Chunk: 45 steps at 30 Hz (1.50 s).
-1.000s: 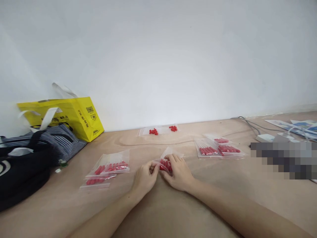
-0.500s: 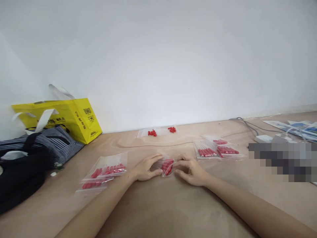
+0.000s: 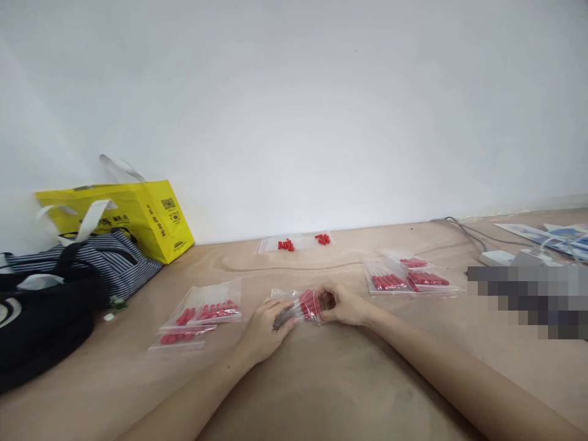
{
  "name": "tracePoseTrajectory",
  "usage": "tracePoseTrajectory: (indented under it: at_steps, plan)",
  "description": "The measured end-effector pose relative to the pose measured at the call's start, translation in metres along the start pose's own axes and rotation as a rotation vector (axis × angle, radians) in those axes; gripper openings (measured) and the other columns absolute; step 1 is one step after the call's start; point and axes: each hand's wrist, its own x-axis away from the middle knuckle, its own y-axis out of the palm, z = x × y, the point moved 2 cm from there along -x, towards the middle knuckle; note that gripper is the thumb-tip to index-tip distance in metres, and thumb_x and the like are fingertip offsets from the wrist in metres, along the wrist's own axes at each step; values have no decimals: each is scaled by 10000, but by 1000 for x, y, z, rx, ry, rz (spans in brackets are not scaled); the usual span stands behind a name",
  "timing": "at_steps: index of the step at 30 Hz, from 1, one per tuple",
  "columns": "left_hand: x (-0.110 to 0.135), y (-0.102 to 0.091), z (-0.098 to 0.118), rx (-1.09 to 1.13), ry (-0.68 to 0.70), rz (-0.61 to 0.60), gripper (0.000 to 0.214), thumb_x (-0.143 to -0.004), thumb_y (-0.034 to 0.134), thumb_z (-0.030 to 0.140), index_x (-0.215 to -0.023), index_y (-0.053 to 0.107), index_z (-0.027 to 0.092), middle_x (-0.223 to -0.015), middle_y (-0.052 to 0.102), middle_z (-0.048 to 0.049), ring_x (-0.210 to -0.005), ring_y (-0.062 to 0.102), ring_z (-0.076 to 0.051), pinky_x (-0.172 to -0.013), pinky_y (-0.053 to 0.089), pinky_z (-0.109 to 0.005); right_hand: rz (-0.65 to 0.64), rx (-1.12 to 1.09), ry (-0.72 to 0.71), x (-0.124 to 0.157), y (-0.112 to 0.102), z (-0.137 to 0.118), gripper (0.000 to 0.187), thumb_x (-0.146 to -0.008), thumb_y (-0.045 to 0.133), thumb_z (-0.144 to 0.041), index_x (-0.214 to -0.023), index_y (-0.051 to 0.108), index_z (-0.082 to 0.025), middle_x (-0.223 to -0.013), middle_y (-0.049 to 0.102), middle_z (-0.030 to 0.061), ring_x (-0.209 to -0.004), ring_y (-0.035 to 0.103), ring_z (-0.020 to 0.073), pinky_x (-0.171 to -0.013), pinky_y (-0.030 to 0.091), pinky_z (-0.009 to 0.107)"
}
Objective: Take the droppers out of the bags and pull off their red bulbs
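Head view: gripping a clear bag (image 3: 294,296) of red-handled pieces (image 3: 309,304) between closed fingers of left hand (image 3: 266,329) and right hand (image 3: 345,305), mid-table (image 3: 340,380), with a QR code (image 3: 168,204) and unreadably blurred dark lettering (image 3: 155,220) on a yellow bag (image 3: 135,208).

Middle bag (image 3: 281,294): clear, colourless; red handles (image 3: 309,304), grey shafts (image 3: 288,314) showing. Left bags (image 3: 212,292): clear, red handles inside, thin pinkish-red lines along edges. Right bags (image 3: 384,266): clear too, same red inside. Far bag (image 3: 304,241): whitish clear, bright red bits (image 3: 285,245) in two clusters, red line at left edge. Yellow bag (image 3: 172,239): solid yellow, black lettering, black code squares, white straps (image 3: 95,219). Striped bag (image 3: 122,269): dark and white narrow stripes. Black bag (image 3: 55,324): plain black, whitish mark. Scrap (image 3: 118,304): green. Table (image 3: 349,392): light brown, wavy darker grain. Wall (image 3: 294,122): plain pale grey-white. Cable (image 3: 466,234): grey. Box (image 3: 496,258): white. Prints (image 3: 523,235): white and blue.
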Motion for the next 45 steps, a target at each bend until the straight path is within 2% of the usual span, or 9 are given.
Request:
tracePoseTrajectory:
  at_steps: [9, 16, 20, 24, 29, 34, 37, 40, 45]
  plan:
    - [-1, -3, 2, 36, 7, -39, 284, -766, 525, 323, -1006, 584, 185, -1007, 616, -46, -945, 530, -194, -846, 404, -330, -64, -178, 20, -5, 5, 0, 314, -492, 716, -192, -693, 478, -161, -605, 492, -67, -524, 412, 56, -484, 323, 182]
    - [0, -6, 3, 47, -3, -62, 278, -765, 526, 309, -1012, 588, 199, -1015, 613, -40, -948, 530, -190, -841, 410, -319, -106, -92, -48, -2, 5, -9, 277, -549, 698, -240, -712, 486, -167, -593, 472, -70, -525, 410, 56, -491, 326, 186]
    - [1, -7, 1, 52, 6, -92, 265, -767, 519, 298, -1005, 601, 215, -1019, 622, -28, -949, 527, -193, -854, 399, -331, -157, -149, 6, -2, -3, -1, 309, -515, 713, -238, -697, 475, -164, -562, 459, -83, -486, 391, 44, -462, 308, 178]
    - [1, -8, -2, 51, -18, -86, 263, -771, 506, 301, -1002, 607, 228, -1027, 625, -18, -962, 524, -195, -853, 398, -331, -153, -195, 38, 1, -19, 8, 252, -544, 669, -187, -697, 471, -161, -551, 459, -85, -479, 392, 40, -465, 312, 174]
    - [1, -8, -2, 43, -19, -77, 267, -761, 515, 306, -998, 610, 226, -1015, 629, -20, -942, 534, -191, -835, 407, -317, -111, -147, -43, 6, -20, 9, 288, -583, 667, -207, -829, 523, -164, -666, 538, -46, -606, 490, 74, -574, 398, 204]
    - [3, -9, -7, 50, -53, -76, 270, -758, 506, 300, -994, 613, 223, -1011, 633, -19, -943, 541, -190, -823, 417, -307, -123, -161, -82, 7, -14, 11, 232, -649, 638, -293, -832, 587, -159, -755, 603, 2, -688, 545, 103, -664, 438, 247]
    - [6, -14, -11, 43, -78, -63, 264, -759, 498, 311, -978, 619, 227, -1012, 633, -15, -944, 548, -187, -823, 421, -301, -70, -148, 72, 9, -29, 15, 298, -613, 667, -336, -854, 618, -166, -730, 618, 4, -608, 543, 94, -567, 447, 222]
    - [9, -19, -14, 26, -97, -56, 262, -758, 492, 314, -963, 622, 218, -1006, 635, -17, -940, 556, -183, -822, 423, -295, -44, -173, 250, 12, -57, 19, 312, -566, 699, -339, -819, 626, -171, -697, 618, -5, -523, 529, 75, -476, 438, 197]
    - [11, -22, -16, 7, -91, -46, 228, -771, 464, 299, -896, 631, 208, -968, 645, -16, -910, 571, -172, -795, 432, -279, 81, -204, 334, 18, -101, 27, 326, -533, 721, -296, -815, 615, -170, -676, 609, -10, -514, 541, 80, -497, 472, 215]
